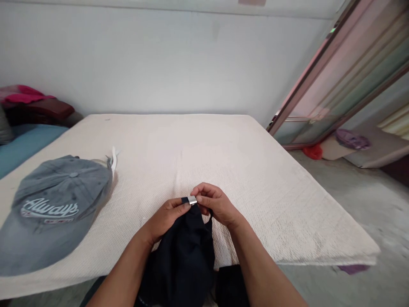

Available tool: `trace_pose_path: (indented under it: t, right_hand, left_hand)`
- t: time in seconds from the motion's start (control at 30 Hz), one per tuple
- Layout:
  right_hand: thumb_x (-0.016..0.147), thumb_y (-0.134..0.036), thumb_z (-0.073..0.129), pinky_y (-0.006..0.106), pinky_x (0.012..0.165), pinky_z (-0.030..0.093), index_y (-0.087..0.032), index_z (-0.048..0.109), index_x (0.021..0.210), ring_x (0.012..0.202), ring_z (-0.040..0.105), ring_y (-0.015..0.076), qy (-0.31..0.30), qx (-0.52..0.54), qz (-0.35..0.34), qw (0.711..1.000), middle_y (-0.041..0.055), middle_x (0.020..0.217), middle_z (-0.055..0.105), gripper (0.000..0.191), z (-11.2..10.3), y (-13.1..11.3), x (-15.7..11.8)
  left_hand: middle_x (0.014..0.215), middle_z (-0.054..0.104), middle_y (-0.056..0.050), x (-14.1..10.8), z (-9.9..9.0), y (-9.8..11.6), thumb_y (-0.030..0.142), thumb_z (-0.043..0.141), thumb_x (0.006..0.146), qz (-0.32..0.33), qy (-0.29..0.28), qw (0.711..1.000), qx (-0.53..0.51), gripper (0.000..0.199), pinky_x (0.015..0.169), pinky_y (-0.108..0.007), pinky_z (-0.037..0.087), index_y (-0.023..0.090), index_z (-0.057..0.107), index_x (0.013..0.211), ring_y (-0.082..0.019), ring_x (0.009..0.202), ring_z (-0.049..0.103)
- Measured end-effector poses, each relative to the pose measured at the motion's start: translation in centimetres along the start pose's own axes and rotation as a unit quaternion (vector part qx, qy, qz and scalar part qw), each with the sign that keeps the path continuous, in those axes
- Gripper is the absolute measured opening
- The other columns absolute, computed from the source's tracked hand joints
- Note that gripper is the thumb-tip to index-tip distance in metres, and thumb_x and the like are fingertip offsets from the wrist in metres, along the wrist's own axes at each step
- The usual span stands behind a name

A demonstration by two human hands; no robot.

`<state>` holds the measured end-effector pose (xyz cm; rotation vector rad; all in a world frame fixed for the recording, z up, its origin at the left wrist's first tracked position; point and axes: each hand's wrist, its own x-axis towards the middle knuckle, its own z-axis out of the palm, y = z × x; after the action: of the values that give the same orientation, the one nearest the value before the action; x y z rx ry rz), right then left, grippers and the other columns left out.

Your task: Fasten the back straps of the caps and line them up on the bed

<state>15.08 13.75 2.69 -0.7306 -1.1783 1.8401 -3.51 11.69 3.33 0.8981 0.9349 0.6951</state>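
Nearest the camera, a dark cloth item (pixel 182 260) hangs from both hands, its lower end cut off by the frame and its folds too black to read. At far left, a grey cap (pixel 73 187) lies on the bed (pixel 223 140), its brim trimmed by the frame edge; what the white strip (pixel 114 160) behind it is, I cannot tell. The left hand (pixel 168 216) pinches the item's strap (pixel 184 200) between thumb and forefinger; its other fingers are mostly hidden. Just beside that grip, a silver clasp (pixel 192 200) sits between the two hands' fingertips. The right hand (pixel 220 204) closes thumb and forefinger at the clasp's right end, partly covering the contact, remaining fingers curled beneath.
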Motion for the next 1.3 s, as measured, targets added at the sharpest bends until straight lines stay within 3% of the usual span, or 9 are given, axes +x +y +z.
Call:
trace_pose_path:
  t: [0.17,0.27,0.4,0.6,0.8,0.93,1.03,1.3]
  right_hand:
    - [0.082,-0.041,0.064,0.021,0.046,0.037,-0.015,0.058,0.078,0.048,0.048,0.0074,0.005,-0.088,0.047,0.995,-0.0042,0.058,0.051,0.027,-0.1,-0.1,0.1]
    - [0.083,-0.045,0.063,0.020,0.042,0.029,-0.016,0.052,0.067,0.043,0.040,0.0054,-0.010,-0.033,0.074,0.997,-0.0056,0.053,0.046,0.035,0.1,-0.1,0.1]
    - [0.076,-0.043,0.070,0.019,0.039,0.016,-0.017,0.048,0.064,0.040,0.027,0.0031,0.026,0.057,0.069,0.996,-0.0077,0.050,0.043,0.036,0.4,0.0,0.1]
    - [0.076,-0.043,0.070,0.020,0.040,0.019,-0.017,0.052,0.065,0.040,0.030,0.0032,0.031,0.020,0.059,0.998,-0.0071,0.052,0.043,0.034,0.3,0.3,0.2]
    - [0.081,-0.042,0.065,0.021,0.042,0.017,-0.017,0.049,0.062,0.041,0.027,0.0036,0.027,-0.004,0.057,0.998,-0.0078,0.050,0.037,0.036,0.4,0.1,0.2]
    - [0.081,-0.040,0.064,0.022,0.044,0.017,-0.017,0.059,0.082,0.043,0.025,0.0040,0.018,0.037,0.053,0.998,-0.0070,0.055,0.042,0.023,0.4,-0.5,-0.1]
    - [0.080,-0.035,0.067,0.022,0.047,0.021,-0.020,0.060,0.102,0.046,0.026,0.0047,0.015,0.057,0.023,0.998,-0.0078,0.059,0.040,0.027,0.2,-0.6,-0.3]
    - [0.078,-0.032,0.070,0.020,0.043,0.024,-0.020,0.062,0.096,0.047,0.036,0.0042,-0.021,0.032,0.004,0.999,-0.0053,0.065,0.049,0.023,0.4,-0.2,-0.2]
  left_hand:
    - [0.081,0.073,-0.005,0.1,0.1,0.2,0.033,0.068,0.079,0.030,0.001,0.998,-0.051,0.023,0.074,-0.028,0.046,0.017,0.073,0.095,-0.016,0.072,0.063]
    - [0.078,0.072,-0.005,0.0,0.2,0.2,0.033,0.068,0.079,0.034,0.003,0.998,-0.058,0.021,0.070,-0.026,0.045,0.016,0.072,0.090,-0.014,0.068,0.062]
    - [0.073,0.069,-0.003,0.0,0.2,0.3,0.037,0.067,0.079,0.038,0.024,0.998,-0.051,0.022,0.063,-0.024,0.042,0.015,0.071,0.080,-0.013,0.064,0.058]
    - [0.071,0.067,-0.001,0.5,0.0,-0.1,0.035,0.072,0.073,0.035,0.047,0.998,0.005,0.022,0.060,-0.023,0.040,0.015,0.070,0.083,-0.012,0.061,0.055]
    - [0.069,0.066,0.001,0.5,0.1,0.0,0.031,0.075,0.070,0.031,0.062,0.996,-0.064,0.017,0.060,-0.022,0.041,0.016,0.068,0.077,-0.010,0.059,0.056]
    - [0.073,0.069,-0.002,0.5,0.1,0.0,0.031,0.075,0.070,0.032,0.075,0.994,-0.079,0.017,0.063,-0.024,0.044,0.015,0.071,0.077,-0.013,0.063,0.059]
    - [0.078,0.071,-0.004,0.4,0.1,-0.1,0.032,0.074,0.071,0.028,0.053,0.995,-0.085,0.022,0.066,-0.025,0.045,0.016,0.072,0.085,-0.014,0.066,0.061]
    - [0.069,0.064,0.001,0.2,0.4,-0.1,0.029,0.072,0.072,0.037,0.035,0.999,0.018,0.017,0.060,-0.023,0.039,0.016,0.066,0.080,-0.012,0.062,0.055]
